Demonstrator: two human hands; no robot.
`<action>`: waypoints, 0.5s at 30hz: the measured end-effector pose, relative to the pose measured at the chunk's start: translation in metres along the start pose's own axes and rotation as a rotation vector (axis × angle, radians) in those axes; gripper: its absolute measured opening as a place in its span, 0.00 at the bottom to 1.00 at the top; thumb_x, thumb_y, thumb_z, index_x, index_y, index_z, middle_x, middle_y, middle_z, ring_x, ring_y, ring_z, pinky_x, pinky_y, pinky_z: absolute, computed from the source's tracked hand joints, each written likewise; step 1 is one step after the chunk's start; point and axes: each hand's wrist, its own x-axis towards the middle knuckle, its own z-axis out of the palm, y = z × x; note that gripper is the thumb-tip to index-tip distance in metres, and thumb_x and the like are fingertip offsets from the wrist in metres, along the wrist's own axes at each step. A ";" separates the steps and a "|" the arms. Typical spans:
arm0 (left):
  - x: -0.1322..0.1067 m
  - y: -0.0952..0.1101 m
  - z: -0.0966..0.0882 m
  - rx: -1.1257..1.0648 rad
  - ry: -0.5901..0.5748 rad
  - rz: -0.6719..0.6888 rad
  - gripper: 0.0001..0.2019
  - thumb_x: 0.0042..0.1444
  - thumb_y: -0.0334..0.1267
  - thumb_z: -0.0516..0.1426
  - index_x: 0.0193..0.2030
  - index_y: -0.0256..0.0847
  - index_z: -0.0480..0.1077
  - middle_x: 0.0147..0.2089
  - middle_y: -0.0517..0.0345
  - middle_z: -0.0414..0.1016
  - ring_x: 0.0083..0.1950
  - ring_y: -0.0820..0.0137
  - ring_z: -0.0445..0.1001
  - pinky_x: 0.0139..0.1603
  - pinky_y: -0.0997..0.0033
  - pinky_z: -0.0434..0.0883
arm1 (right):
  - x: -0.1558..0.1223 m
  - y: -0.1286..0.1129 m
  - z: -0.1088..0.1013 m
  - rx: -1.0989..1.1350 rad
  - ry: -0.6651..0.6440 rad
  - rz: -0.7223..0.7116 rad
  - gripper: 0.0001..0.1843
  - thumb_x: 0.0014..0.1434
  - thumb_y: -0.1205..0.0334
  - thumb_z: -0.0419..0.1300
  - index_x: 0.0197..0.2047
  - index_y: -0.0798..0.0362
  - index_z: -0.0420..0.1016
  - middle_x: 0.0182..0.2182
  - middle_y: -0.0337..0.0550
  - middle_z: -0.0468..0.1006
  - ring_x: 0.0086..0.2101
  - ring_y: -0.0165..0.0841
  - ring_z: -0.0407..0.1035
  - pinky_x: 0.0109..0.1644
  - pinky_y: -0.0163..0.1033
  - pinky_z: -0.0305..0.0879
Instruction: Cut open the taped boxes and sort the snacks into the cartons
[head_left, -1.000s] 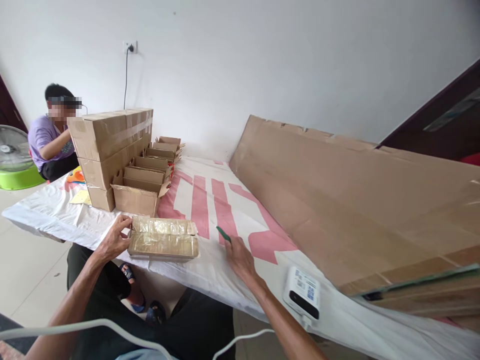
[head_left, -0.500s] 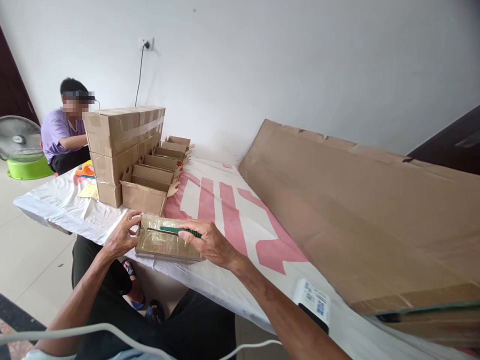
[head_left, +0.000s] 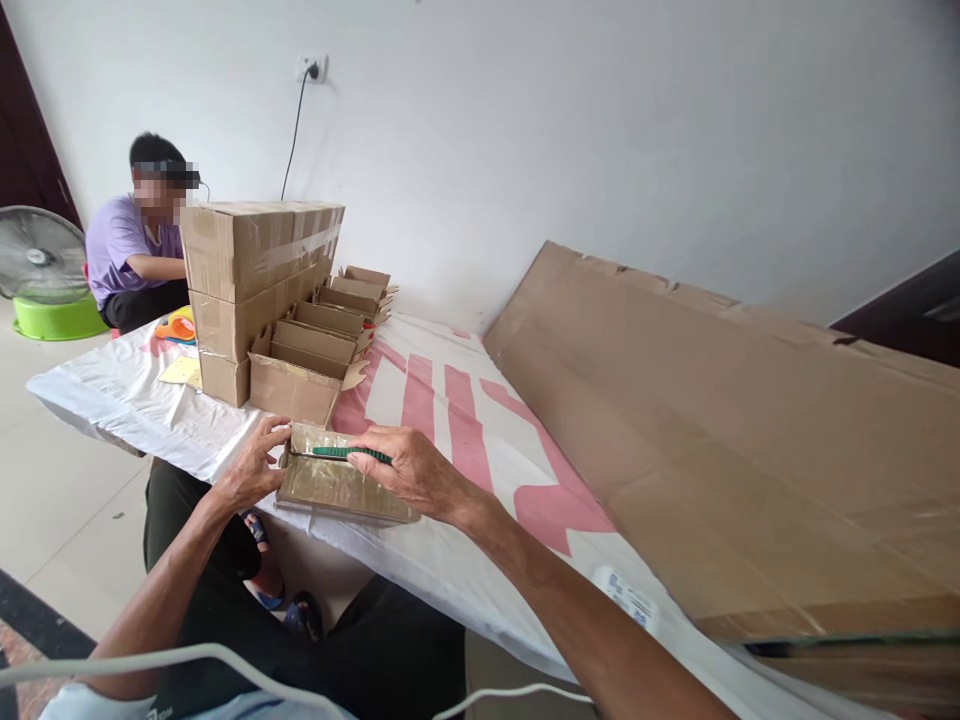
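A small cardboard box (head_left: 337, 492) covered in clear tape lies at the table's front edge. My left hand (head_left: 259, 465) grips its left end, thumb and fingers bent around the corner. In my right hand (head_left: 412, 470) is a green utility knife (head_left: 328, 452), held nearly flat along the top of the box. Its thin dark blade points left and lies along the middle seam, with the tip close to the left end. My palm hides the rear of the handle.
Stacked closed cartons (head_left: 232, 260) stand at the table's left, beside a row of open boxes (head_left: 296, 390). A large cardboard sheet (head_left: 712, 440) leans along the right. Orange scissors-like handles (head_left: 176, 325) lie behind the stack. Another person (head_left: 127, 245) sits at far left. A white cable (head_left: 187, 655) crosses below.
The utility knife has slid left along the seam, bringing its tip nearer the box's left end. My left hand keeps its hold. The whole view has shifted slightly.
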 end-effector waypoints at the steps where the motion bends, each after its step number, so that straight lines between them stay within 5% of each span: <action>1: 0.000 0.000 0.000 0.006 0.002 0.002 0.25 0.53 0.34 0.65 0.60 0.50 0.81 0.69 0.48 0.68 0.64 0.55 0.74 0.48 0.66 0.78 | 0.002 -0.003 -0.001 -0.024 -0.003 0.002 0.14 0.74 0.58 0.58 0.48 0.48 0.87 0.38 0.43 0.86 0.37 0.35 0.77 0.42 0.39 0.69; 15: 0.004 -0.007 -0.006 0.067 -0.019 0.000 0.28 0.53 0.32 0.63 0.63 0.49 0.79 0.71 0.46 0.68 0.67 0.52 0.73 0.47 0.64 0.79 | 0.025 -0.012 -0.001 -0.373 -0.116 -0.006 0.14 0.74 0.60 0.59 0.39 0.49 0.85 0.35 0.43 0.84 0.33 0.33 0.73 0.34 0.38 0.53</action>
